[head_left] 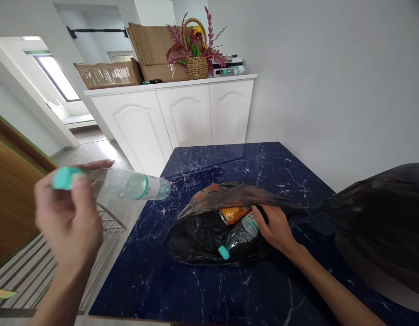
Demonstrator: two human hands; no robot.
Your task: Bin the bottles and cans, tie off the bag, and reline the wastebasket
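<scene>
At the left, my left hand, slightly blurred, is closed around the neck of a clear plastic bottle with a teal cap. The bottle is tilted nearly sideways, its base pointing right, over the table's left edge. A black plastic bag lies on the table with its mouth open towards me. Gripping the right side of that mouth is my right hand. Inside the bag are an orange can and another clear bottle with a teal cap. A reddish shape at the bag's far side cannot be made out.
The bag rests on a dark blue marbled table. A second black bag stands at the right over something pale. Behind are a white cabinet, cardboard boxes and a flower basket. A metal rack stands at lower left.
</scene>
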